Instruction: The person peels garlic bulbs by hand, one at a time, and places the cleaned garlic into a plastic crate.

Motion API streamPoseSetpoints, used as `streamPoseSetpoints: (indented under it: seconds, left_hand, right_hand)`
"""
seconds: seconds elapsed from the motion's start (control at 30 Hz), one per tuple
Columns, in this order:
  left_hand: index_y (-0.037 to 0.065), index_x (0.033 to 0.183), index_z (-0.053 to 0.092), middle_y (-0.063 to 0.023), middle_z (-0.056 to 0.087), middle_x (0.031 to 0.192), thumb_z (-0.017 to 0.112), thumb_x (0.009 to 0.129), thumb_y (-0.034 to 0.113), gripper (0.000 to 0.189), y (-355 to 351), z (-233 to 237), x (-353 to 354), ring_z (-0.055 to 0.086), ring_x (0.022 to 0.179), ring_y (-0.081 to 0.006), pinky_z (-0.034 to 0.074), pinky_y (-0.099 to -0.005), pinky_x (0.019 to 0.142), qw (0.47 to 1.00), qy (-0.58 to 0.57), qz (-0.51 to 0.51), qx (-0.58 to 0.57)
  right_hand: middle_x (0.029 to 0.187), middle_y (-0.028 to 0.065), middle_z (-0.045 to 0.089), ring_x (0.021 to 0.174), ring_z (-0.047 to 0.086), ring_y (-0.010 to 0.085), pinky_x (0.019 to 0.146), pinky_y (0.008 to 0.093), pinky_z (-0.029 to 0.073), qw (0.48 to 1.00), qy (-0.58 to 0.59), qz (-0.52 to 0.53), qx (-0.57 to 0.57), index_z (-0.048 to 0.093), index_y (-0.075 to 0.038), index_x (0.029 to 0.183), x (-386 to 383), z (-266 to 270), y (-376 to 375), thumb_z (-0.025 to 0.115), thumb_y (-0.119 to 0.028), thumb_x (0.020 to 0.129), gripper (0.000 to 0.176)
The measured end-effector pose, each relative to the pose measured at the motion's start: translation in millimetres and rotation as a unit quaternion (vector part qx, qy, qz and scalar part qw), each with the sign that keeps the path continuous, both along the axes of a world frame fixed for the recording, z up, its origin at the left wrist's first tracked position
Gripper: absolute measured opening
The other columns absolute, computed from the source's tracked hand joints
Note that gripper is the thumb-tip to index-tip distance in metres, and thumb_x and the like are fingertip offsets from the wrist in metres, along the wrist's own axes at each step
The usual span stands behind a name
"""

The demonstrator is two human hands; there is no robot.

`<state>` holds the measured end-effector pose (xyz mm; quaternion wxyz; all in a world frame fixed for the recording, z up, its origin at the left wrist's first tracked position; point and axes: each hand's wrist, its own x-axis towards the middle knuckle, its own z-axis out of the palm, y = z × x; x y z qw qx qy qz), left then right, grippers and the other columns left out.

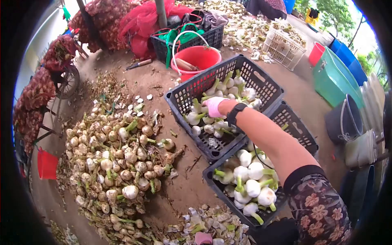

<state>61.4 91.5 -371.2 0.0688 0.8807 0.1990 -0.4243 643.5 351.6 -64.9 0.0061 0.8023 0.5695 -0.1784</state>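
Observation:
My right hand, in a pink glove with a black watch on the wrist, reaches into the upper black crate among white garlic bulbs. Its fingers point down and left, and whether they hold a bulb is hidden. The lower black crate holds larger clean bulbs with green stems. At the bottom edge, a small part of my left hand in a pink glove shows over a heap of peeled skins; its fingers cannot be made out.
A big pile of unpeeled garlic lies at the left. Behind the crates stands a red bucket with wooden handles inside. A white crate, a green tub and a dark bucket are at the right. Another person is at the top.

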Motion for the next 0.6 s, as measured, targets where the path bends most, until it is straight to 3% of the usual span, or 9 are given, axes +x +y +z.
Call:
streamPoseSetpoints:
  seconds: [0.07,0.1,0.2,0.23,0.37,0.4,0.5,0.53,0.6]
  left_hand:
    - [0.015,0.093,0.072,-0.0038,0.069,0.096,0.046,0.089,0.021,0.027,17.5,72.9,31.5,0.066,0.09,-0.0193,0.05,-0.0367,0.069,0.996,0.058,0.052,-0.037]
    - [0.016,0.093,0.072,-0.0038,0.07,0.095,0.046,0.089,0.022,0.027,-22.2,-50.1,-30.0,0.066,0.09,-0.0197,0.05,-0.0365,0.07,0.999,0.032,-0.013,-0.004]
    - [0.016,0.093,0.072,-0.0038,0.07,0.095,0.046,0.089,0.021,0.027,-29.6,-44.1,-25.1,0.066,0.09,-0.0201,0.05,-0.0369,0.069,0.999,0.051,0.004,0.001]
    - [0.016,0.093,0.072,-0.0038,0.07,0.095,0.046,0.089,0.021,0.027,-30.0,-46.6,-24.9,0.066,0.09,-0.0201,0.05,-0.0369,0.069,0.999,0.049,0.004,0.002]
    - [0.015,0.095,0.071,-0.0046,0.069,0.098,0.046,0.089,0.021,0.027,-23.3,-39.1,-28.9,0.065,0.092,-0.0205,0.049,-0.0373,0.069,0.999,0.049,0.015,-0.014]
    - [0.015,0.097,0.071,-0.0049,0.069,0.099,0.045,0.09,0.021,0.027,-21.0,-31.1,-26.9,0.065,0.093,-0.0204,0.049,-0.0373,0.07,0.998,0.049,0.026,-0.041]
    - [0.015,0.099,0.07,-0.0049,0.068,0.101,0.045,0.09,0.021,0.027,26.8,107.5,53.4,0.064,0.095,-0.0197,0.048,-0.0369,0.071,0.986,0.126,0.058,-0.097]
    - [0.015,0.099,0.07,-0.0049,0.068,0.101,0.045,0.09,0.021,0.027,10.3,56.3,27.1,0.064,0.094,-0.0198,0.048,-0.0369,0.071,0.992,0.106,0.018,-0.061]
    - [0.015,0.098,0.07,-0.0047,0.068,0.1,0.045,0.09,0.02,0.027,-19.5,-36.4,-20.1,0.065,0.094,-0.0199,0.048,-0.037,0.07,0.996,0.069,-0.056,0.017]
  right_hand:
    - [0.104,0.0146,0.066,0.094,0.064,0.0302,0.08,0.0383,0.051,0.999,-0.033,0.005,-0.031,0.066,-0.006,0.103,4.8,-21.1,18.7,0.062,-0.015,0.072,0.033]
    - [0.1,0.0145,0.067,0.09,0.065,0.0304,0.078,0.0378,0.052,0.996,-0.068,0.009,-0.06,0.068,-0.006,0.098,6.0,-29.8,24.1,0.063,-0.015,0.07,0.03]
    - [0.093,0.0151,0.068,0.086,0.066,0.0314,0.074,0.0377,0.053,0.994,-0.059,0.052,-0.078,0.07,-0.005,0.089,12.0,-42.9,29.0,0.064,-0.013,0.069,0.023]
    - [0.092,0.0123,0.067,0.089,0.064,0.0326,0.078,0.0405,0.051,0.997,-0.053,0.024,-0.048,0.07,-0.011,0.089,6.1,-47.2,28.7,0.062,-0.012,0.067,0.024]
    - [0.092,0.0164,0.067,0.089,0.065,0.0325,0.078,0.0394,0.052,0.998,-0.026,-0.06,-0.01,0.07,-0.008,0.09,-14.8,-15.2,26.4,0.061,-0.015,0.07,0.023]
    - [0.093,0.0184,0.067,0.089,0.065,0.0326,0.078,0.0389,0.052,0.997,0.001,-0.075,0.004,0.07,-0.004,0.09,-20.4,15.8,19.3,0.062,-0.016,0.07,0.025]
    - [0.088,0.0149,0.068,0.082,0.066,0.0282,0.077,0.0353,0.051,0.987,0.085,-0.076,0.112,0.071,-0.009,0.089,4.0,64.9,-21.4,0.059,-0.013,0.067,0.026]
    - [0.082,0.0145,0.068,0.073,0.065,0.0239,0.071,0.0344,0.051,0.974,0.097,-0.111,0.171,0.069,-0.005,0.092,2.9,89.3,-45.6,0.06,-0.009,0.068,0.026]
    - [0.079,0.0137,0.068,0.072,0.064,0.0193,0.068,0.0318,0.05,0.97,0.081,-0.137,0.185,0.068,-0.003,0.091,14.6,131.5,-96.2,0.061,-0.005,0.071,0.022]
